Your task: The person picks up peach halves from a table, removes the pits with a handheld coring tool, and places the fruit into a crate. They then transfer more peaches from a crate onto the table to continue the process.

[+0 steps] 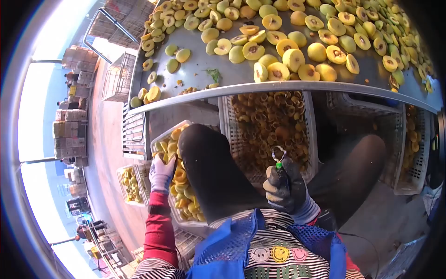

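Note:
My right hand (287,188), in a dark glove, grips a small pitting tool (278,157) with a green handle and a wire loop, held above my lap. My left hand (162,173), in a white glove with a red sleeve, reaches down into a white crate of halved yellow fruit (163,141) beside my left knee; whether it holds a piece is hidden. Above my knees, a metal table (200,58) carries many halved and whole yellow-green fruits (288,56).
Under the table's edge stands a white crate of brown pits and scraps (272,123). Another crate with fruit pieces (416,149) sits at the right. A further crate of halves (131,183) lies on the floor at left, with stacked crates (69,121) beyond.

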Available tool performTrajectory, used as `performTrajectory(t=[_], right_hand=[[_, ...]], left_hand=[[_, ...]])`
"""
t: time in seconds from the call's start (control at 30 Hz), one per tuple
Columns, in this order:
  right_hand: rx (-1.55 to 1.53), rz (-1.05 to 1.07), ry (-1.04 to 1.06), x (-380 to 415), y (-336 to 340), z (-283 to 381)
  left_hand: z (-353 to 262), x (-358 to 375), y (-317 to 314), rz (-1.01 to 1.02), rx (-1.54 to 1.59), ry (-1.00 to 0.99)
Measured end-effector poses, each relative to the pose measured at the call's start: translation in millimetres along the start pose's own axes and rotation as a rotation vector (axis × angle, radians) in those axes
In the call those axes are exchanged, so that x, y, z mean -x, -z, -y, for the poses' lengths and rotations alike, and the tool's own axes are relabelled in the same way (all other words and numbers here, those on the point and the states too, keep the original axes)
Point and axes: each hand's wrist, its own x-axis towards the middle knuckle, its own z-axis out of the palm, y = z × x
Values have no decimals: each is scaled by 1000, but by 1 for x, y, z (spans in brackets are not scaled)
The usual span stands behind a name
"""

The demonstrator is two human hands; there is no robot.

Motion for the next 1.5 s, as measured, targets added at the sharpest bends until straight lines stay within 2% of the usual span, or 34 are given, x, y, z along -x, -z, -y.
performTrajectory(t=[0.03, 0.07, 0.1, 0.13, 0.17, 0.2, 0.23, 0.3, 0.33, 0.4, 0.43, 0.5, 0.53, 0.57, 0.6, 0.7, 0.73, 0.77, 0.83, 0.9, 0.97, 1.0, 1.07, 1.1, 1.13, 1.2, 1.23, 1.27, 1.3, 1.37, 1.4, 1.43, 1.47, 1.5], right_hand=[[54, -103, 11, -2, 2, 2], [37, -169, -8, -5, -5, 3], [42, -175, -8, -8, -6, 3], [169, -266, 20, -10, -7, 4], [295, -353, 50, -13, -8, 5], [330, -366, 82, -16, -5, 4], [330, -370, 84, -18, -5, 6], [240, -435, 121, -19, -4, 10], [235, -445, 119, -17, -4, 12], [230, -520, 203, -17, -2, 20], [215, -522, 215, -14, -4, 24], [430, -680, 297, -9, -13, 34], [419, -686, 301, -10, -13, 38], [482, -690, 447, -12, -14, 41], [549, -695, 590, -14, -16, 43], [358, -707, 536, -12, -54, 49], [360, -709, 531, -10, -51, 49], [408, -590, 526, -9, -45, 49], [496, -351, 513, -5, -38, 50], [619, -302, 496, -5, -44, 49], [933, -318, 750, -13, -48, 43], [934, -315, 752, -11, -47, 43], [1089, -474, 786, -1, -42, 44], [1166, -554, 799, 2, -41, 43], [1327, -665, 938, -2, -38, 37], [1341, -631, 876, 5, -36, 24], [1348, -608, 819, 7, -35, 18], [1671, -536, 814, 11, -45, 13], [1890, -567, 895, 14, -43, 2], [2044, -557, 1083, 9, -24, -8], [2046, -556, 1084, 11, -21, -9], [1803, -548, 931, 12, -29, -11], [1559, -533, 781, 13, -33, -14], [1560, -533, 779, 13, -26, -16]], left_hand=[[-17, 1, 5, -79, 15, -27], [-65, 3, 27, -95, 343, -84], [-102, -1, 33, -177, 318, -218], [-141, -7, 30, -199, 522, -407], [-184, -12, 35, -147, 447, -537], [-232, -14, 47, -30, 345, -507], [-264, -30, 43, 69, 269, -610], [-325, -55, 26, 195, 35, -672], [-333, -69, 17, 206, 37, -670], [-347, -96, -10, 312, 74, -872], [-343, -110, -24, 441, 281, -901], [-323, -87, -14, 555, 775, -860], [-318, -65, -1, 383, 800, -915], [-313, -42, 14, 210, 824, -962], [-307, -20, 30, 222, 726, -1111], [-291, 32, 45, 350, 501, -1461], [-284, 43, 39, 401, 631, -1382], [-277, 46, 30, 418, 795, -1322], [-271, 71, 19, 759, 1489, -604], [-269, 83, 11, 671, 1377, -351], [-258, 87, 4, 948, 1433, -297], [-251, 93, 6, 956, 1348, -286], [-250, 97, 23, 988, 1245, -182], [-247, 98, 20, 878, 1205, -289], [-245, 100, 16, 800, 1202, -246], [-245, 105, 13, 713, 1201, -201], [-246, 107, 12, 618, 1228, -254], [-247, 110, 10, 526, 1252, -305], [-247, 114, 7, 531, 1252, -301], [-246, 121, -3, 457, 1377, -390], [-243, 118, -11, 435, 1336, -501], [-242, 117, -11, 438, 1336, -499], [-240, 116, -11, 386, 1263, -603], [-239, 116, -11, 331, 1187, -705]])
